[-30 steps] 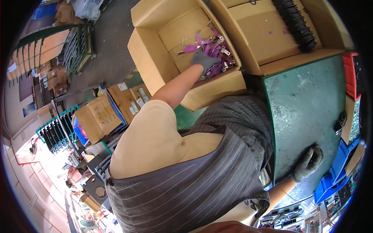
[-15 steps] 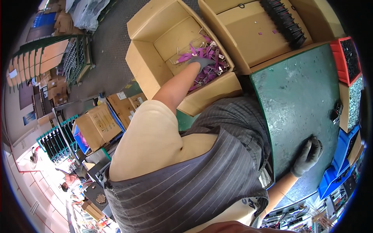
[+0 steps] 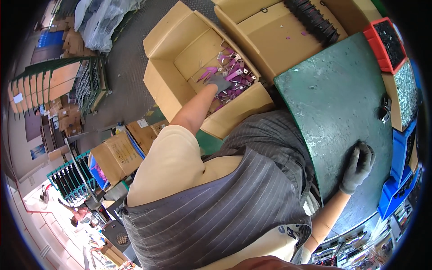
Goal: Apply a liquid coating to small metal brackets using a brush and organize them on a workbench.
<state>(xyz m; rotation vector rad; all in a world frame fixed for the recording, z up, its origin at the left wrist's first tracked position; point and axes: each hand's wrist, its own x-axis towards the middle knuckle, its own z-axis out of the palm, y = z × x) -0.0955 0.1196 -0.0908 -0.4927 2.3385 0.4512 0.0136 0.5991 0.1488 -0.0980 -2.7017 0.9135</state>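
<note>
My left hand (image 3: 219, 83), in a grey glove, reaches down into an open cardboard box (image 3: 166, 83). It touches a heap of purple-covered metal pieces (image 3: 236, 74) with bare metal ends. Its fingertips are hidden among the pieces, so I cannot make out whether one is gripped. On the green tabletop (image 3: 333, 103) rests my right hand (image 3: 358, 167), also grey-gloved, its fingers loosely bent and holding nothing. A small black and metal part (image 3: 384, 109) lies on the table beyond that hand.
A second cardboard box (image 3: 265, 40) holds a row of black parts (image 3: 312, 20). Along the table's right edge stand a red bin (image 3: 371, 48) of black pieces, a box of small shiny parts (image 3: 405, 96) and blue bins (image 3: 390, 191). Cartons (image 3: 118, 155) stand at left.
My left hand has shifted slightly left and back over the purple pieces. My right hand remains on the tabletop, its fingers a little straighter. The whole view has shifted slightly.
</note>
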